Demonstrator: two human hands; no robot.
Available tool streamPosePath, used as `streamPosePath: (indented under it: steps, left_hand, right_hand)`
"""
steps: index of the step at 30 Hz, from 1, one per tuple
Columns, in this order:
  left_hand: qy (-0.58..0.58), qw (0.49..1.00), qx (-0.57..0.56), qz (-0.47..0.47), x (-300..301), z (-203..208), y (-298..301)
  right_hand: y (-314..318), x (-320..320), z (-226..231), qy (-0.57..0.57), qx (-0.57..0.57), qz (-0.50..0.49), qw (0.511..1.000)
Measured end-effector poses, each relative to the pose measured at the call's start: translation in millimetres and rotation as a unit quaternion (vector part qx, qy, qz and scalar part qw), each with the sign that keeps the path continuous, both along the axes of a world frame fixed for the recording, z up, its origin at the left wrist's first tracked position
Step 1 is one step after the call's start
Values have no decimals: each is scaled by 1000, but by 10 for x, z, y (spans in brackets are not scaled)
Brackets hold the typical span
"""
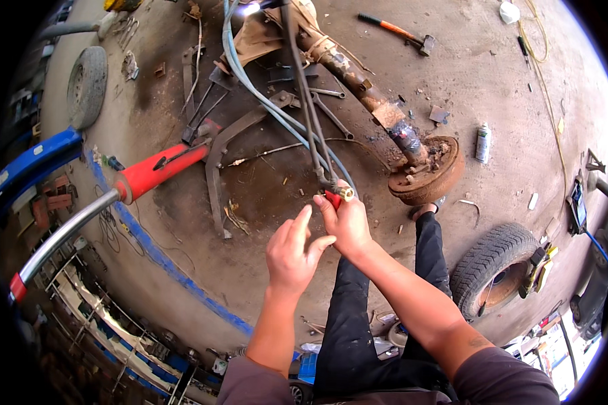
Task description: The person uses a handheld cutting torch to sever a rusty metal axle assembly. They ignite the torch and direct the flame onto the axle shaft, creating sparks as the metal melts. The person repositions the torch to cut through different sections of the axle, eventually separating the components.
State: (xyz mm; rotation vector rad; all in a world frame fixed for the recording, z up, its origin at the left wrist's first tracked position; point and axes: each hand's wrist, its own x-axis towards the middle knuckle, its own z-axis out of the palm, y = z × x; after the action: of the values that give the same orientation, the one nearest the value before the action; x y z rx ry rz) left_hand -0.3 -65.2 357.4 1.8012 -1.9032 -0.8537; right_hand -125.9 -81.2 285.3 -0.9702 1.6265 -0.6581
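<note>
In front of me, above the floor, my right hand (350, 225) is closed round a hose end with a brass fitting (346, 194) and a small red part (332, 199). Dark hoses (304, 88) run up from it to the top of the picture, alongside pale blue hoses (240, 64). Just left of it, my left hand (292, 253) has its fingers apart and holds nothing. Its fingertips come near the red part; whether they touch it I cannot tell.
A rusty axle (365, 94) with a brake drum (429, 172) lies ahead. A red-and-chrome jack (159, 172) stretches left beside metal legs (216, 182). Around are wrenches (332, 116), a hammer (392, 28), a spray can (483, 143), a wheel (496, 270) and a tyre (88, 88).
</note>
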Motion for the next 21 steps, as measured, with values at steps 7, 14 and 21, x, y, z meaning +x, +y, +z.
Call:
streamPosePath:
  steps: [7, 14, 21]
  left_hand:
    - [-117, 976, -26, -184, 212, -48, -388]
    - [-68, 948, 9, -310, 344, -98, -581]
    - [-90, 912, 36, -398, 448, -209, -628]
  right_hand:
    - [321, 327, -210, 14, 35, 140, 989]
    - [501, 383, -373, 31, 11, 169, 985]
    - [505, 409, -381, 75, -24, 229, 970]
